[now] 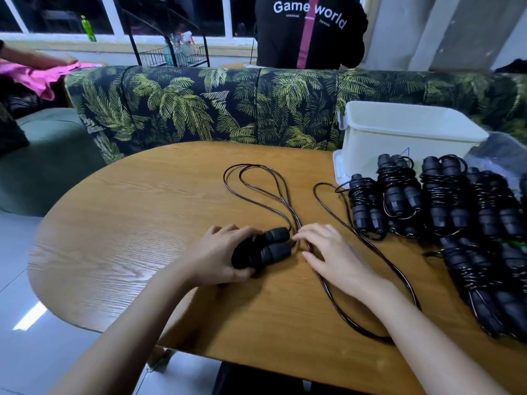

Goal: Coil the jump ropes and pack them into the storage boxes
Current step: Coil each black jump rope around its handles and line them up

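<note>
A: While the left hand [219, 258] grips both black handles [276, 252] on the table [128, 223], where does the cord [258, 192] run?
B: The thin, dark cord loops away across the wood. The right hand [336, 259] lies flat on it, fingers relaxed and holding nothing.
A: Container?
B: White storage box [399, 138], far right; interior hidden. Wound rope bundles [399, 195] lie just before it.

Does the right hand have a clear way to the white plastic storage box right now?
Likely yes: the right hand only rests on the loose black cord, and the white plastic storage box stands behind low coiled black rope bundles.
</note>
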